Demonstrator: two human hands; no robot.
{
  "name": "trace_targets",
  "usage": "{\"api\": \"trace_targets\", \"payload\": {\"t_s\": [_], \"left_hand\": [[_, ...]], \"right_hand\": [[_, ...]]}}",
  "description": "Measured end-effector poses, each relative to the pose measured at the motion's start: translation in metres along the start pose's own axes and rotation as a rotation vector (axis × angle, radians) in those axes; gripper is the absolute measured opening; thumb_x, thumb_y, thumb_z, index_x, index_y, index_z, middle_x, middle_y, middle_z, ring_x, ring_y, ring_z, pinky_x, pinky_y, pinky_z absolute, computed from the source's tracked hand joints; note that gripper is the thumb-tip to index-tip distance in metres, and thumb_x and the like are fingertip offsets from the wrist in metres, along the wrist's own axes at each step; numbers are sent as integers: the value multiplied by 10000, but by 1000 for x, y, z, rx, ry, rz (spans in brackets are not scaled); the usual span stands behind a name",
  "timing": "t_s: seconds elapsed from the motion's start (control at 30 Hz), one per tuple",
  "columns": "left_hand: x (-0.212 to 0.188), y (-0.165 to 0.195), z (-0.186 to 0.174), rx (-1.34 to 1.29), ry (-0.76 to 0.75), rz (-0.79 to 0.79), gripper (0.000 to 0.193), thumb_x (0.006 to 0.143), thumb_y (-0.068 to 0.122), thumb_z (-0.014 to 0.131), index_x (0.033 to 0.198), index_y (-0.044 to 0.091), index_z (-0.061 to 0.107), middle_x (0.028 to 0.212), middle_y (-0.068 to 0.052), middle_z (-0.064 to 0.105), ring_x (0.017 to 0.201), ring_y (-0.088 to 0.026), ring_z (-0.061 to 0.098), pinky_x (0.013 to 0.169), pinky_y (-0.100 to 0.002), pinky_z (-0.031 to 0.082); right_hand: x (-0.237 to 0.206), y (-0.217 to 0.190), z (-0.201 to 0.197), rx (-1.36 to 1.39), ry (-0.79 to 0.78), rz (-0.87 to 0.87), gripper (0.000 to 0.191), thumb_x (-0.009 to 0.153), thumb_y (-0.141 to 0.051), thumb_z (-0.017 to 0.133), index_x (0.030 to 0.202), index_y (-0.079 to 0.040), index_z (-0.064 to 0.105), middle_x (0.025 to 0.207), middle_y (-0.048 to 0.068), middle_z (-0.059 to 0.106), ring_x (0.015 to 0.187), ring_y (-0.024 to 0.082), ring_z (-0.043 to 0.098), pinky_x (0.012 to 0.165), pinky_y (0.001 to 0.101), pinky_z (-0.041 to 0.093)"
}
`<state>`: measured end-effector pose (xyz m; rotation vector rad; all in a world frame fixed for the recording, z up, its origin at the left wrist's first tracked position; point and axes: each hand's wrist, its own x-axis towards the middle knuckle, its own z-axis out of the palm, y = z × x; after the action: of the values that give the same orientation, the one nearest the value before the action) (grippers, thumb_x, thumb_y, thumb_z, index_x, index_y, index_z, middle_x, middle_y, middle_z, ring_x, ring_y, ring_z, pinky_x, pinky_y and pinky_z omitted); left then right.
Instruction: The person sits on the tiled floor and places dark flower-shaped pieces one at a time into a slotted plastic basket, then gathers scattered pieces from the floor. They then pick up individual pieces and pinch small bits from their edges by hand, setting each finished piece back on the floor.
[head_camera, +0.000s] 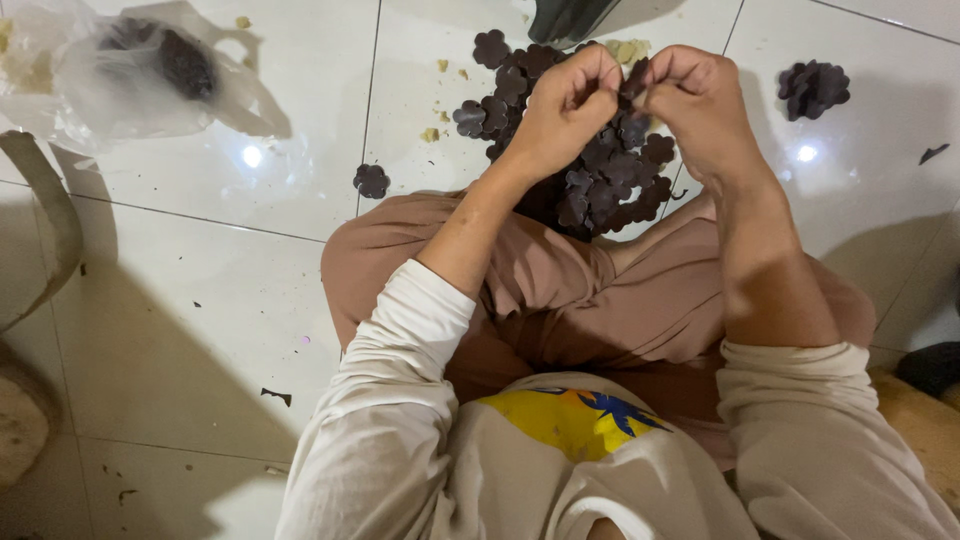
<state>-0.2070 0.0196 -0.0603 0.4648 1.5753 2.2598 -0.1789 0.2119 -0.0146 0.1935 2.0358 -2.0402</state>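
Pinching one dark flower-shaped cutout (633, 82) between them, the left hand (560, 105) and right hand (695, 100) close on it above the pile (600, 170) on the white tiled floor (200, 280); short, even fingertip pressure looks safest against tearing.

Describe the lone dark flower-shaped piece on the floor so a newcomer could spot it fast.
Start at the big pile of dark flower-shaped pieces on the white tiled floor, under the person's hands. Look left, past the tile seam, above the knee. The lone piece lies there, with bare tile around it, touching no other piece.
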Motion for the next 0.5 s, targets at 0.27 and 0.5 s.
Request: {"api": "trace_targets", "payload": {"t_s": [0.27,0.5], "left_hand": [[0,10,-4,38,20,150,257,947,117,801,1150,19,679,1010,11,699,882,-47,635,811,-223,553],[2,15,1,264,139,160,113,979,124,742,1054,41,760,911,-15,766,805,-47,659,724,-229,539]], "right_hand": [[2,8,-5,5,-8,-19,92,1006,74,617,985,-11,646,934,26,667,849,86,626,802,230,531],[2,10,-10,144,-44,50,133,1032,59,557,943,-23,611,793,-3,561,743,74,521,815,280,579]]}}
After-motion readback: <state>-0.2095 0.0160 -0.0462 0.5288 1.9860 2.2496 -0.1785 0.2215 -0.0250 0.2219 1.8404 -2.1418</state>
